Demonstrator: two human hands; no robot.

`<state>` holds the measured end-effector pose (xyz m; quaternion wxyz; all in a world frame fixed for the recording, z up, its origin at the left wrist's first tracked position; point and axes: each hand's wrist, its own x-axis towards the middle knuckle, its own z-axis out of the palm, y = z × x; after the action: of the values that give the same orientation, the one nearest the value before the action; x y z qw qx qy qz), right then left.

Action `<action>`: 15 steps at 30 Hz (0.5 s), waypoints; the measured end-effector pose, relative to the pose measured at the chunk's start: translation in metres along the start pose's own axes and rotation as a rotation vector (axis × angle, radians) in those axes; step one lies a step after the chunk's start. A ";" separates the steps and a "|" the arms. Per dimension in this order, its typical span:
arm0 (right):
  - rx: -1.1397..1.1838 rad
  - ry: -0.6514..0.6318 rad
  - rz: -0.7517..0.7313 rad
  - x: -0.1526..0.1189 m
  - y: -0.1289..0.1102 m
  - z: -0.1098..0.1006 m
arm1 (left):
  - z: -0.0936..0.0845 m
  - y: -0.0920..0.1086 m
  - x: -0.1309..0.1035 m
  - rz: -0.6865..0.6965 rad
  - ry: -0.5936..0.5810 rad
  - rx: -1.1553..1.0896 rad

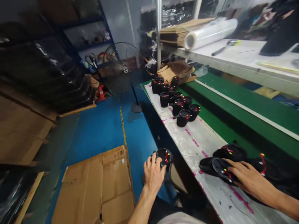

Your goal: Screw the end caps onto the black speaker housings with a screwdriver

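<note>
My left hand (154, 171) is closed round a black round part (165, 156) with red and yellow wires on top, held off the table's left edge. On the right, my right hand (249, 180) rests its fingers on another black wired part (216, 168) lying on the plastic-covered table (193, 140). Whether those fingers grip it is hard to tell. More black parts (230, 152) lie beside and behind that hand. Farther up the table stands a group of several black cylindrical parts (183, 117) with red wires.
Flattened cardboard (95, 189) lies on the blue floor at the left. Beyond stand a fan (136, 108) and a red pallet jack (100, 94). A shelf (245, 62) with a plastic film roll (210, 33) runs above the green surface. An open carton (187, 79) sits at the table's far end.
</note>
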<state>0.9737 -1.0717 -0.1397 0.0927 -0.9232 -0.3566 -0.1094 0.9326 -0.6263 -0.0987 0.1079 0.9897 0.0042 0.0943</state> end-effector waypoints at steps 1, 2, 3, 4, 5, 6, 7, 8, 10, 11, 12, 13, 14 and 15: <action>-0.002 -0.008 0.012 0.004 -0.003 -0.005 | 0.001 -0.011 -0.004 -0.017 0.004 -0.004; -0.011 -0.009 0.018 0.008 -0.006 -0.011 | 0.001 -0.023 -0.008 -0.033 0.008 -0.005; -0.025 -0.006 0.006 0.013 -0.009 -0.016 | 0.001 -0.035 -0.012 -0.047 0.012 -0.003; -0.040 -0.002 -0.025 0.017 -0.010 -0.020 | 0.001 -0.048 -0.015 -0.059 0.015 0.003; -0.053 0.000 -0.055 0.021 -0.010 -0.024 | 0.000 -0.061 -0.018 -0.068 0.017 0.013; -0.058 -0.001 -0.077 0.024 -0.009 -0.027 | -0.001 -0.074 -0.021 -0.074 0.017 0.025; -0.054 -0.005 -0.091 0.026 -0.009 -0.028 | -0.003 -0.087 -0.023 -0.078 0.016 0.039; -0.044 -0.010 -0.089 0.029 -0.010 -0.028 | -0.004 -0.100 -0.026 -0.081 0.016 0.054; -0.040 -0.011 -0.058 0.037 -0.015 -0.025 | -0.005 -0.124 -0.030 -0.087 0.018 0.086; -0.050 -0.006 -0.052 0.044 -0.021 -0.024 | -0.006 -0.136 -0.032 -0.091 0.021 0.101; -0.064 0.000 -0.056 0.053 -0.029 -0.022 | -0.006 -0.146 -0.034 -0.099 0.024 0.116; -0.077 0.008 -0.062 0.065 -0.038 -0.020 | -0.006 -0.157 -0.036 -0.109 0.029 0.130; -0.084 0.018 -0.080 0.080 -0.047 -0.019 | -0.007 -0.166 -0.038 -0.120 0.034 0.143; -0.080 0.027 -0.101 0.097 -0.057 -0.017 | -0.008 -0.175 -0.040 -0.133 0.039 0.154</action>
<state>1.0025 -0.9722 -0.0916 0.0548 -0.9054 -0.3969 -0.1407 0.8939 -0.4545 -0.1365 0.0373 0.9906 0.0791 0.1055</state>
